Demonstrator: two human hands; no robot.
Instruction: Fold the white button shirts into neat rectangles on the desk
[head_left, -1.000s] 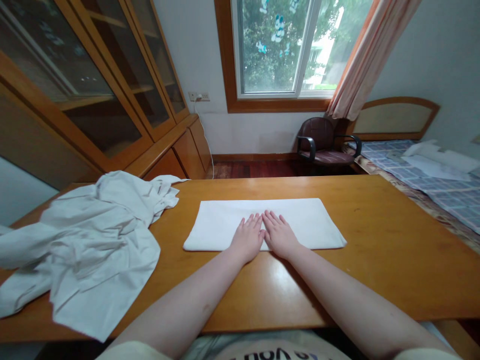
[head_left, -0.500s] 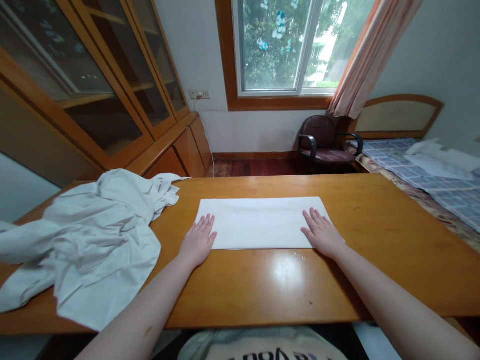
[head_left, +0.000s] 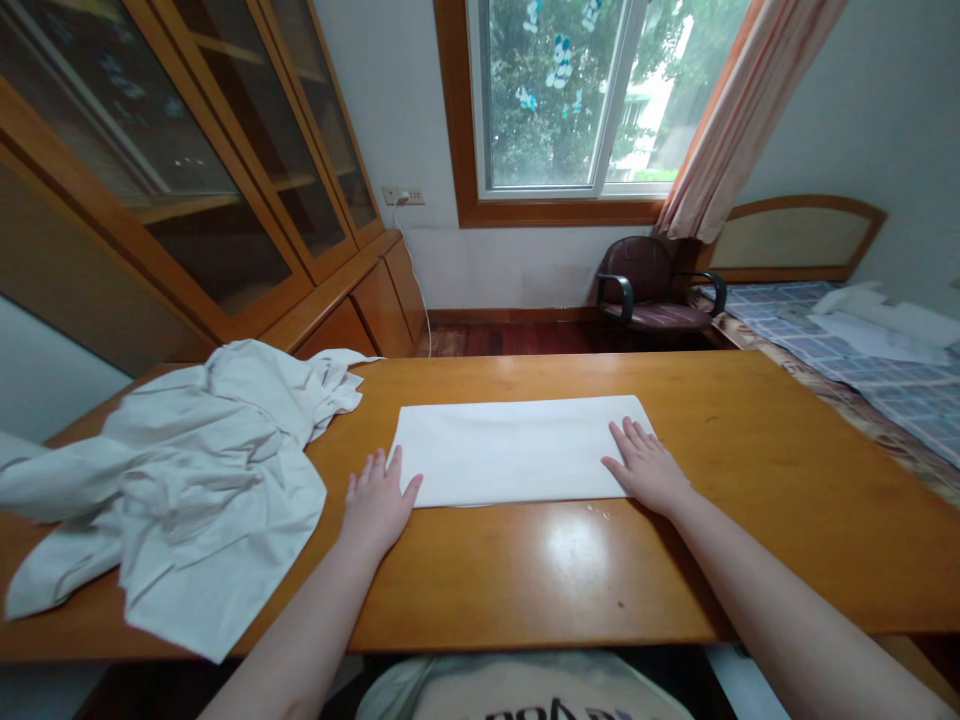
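A white cloth (head_left: 510,452), folded into a flat, long rectangle, lies on the wooden table (head_left: 480,580) in front of me. At its left end rests my left hand (head_left: 379,500), fingers spread, the thumb side touching the cloth's near left corner. My right hand (head_left: 646,468) lies flat over the right end, its fingers apart on the fabric. Neither hand grips anything. To the left of my left arm sits a loose, crumpled heap of white cloth (head_left: 225,480), partly hanging toward the table's left side.
A glass-door cabinet (head_left: 217,180) stands along the left wall. Beyond the table are an office chair (head_left: 649,280) and a window (head_left: 555,100) with a pink curtain (head_left: 757,110). On the right is a bed (head_left: 892,390) with a checked cover and white fabric on it.
My left hand has slid left and slightly toward me, off most of the cloth. The folded cloth's left end has shifted a little nearer. My right hand has hardly moved.
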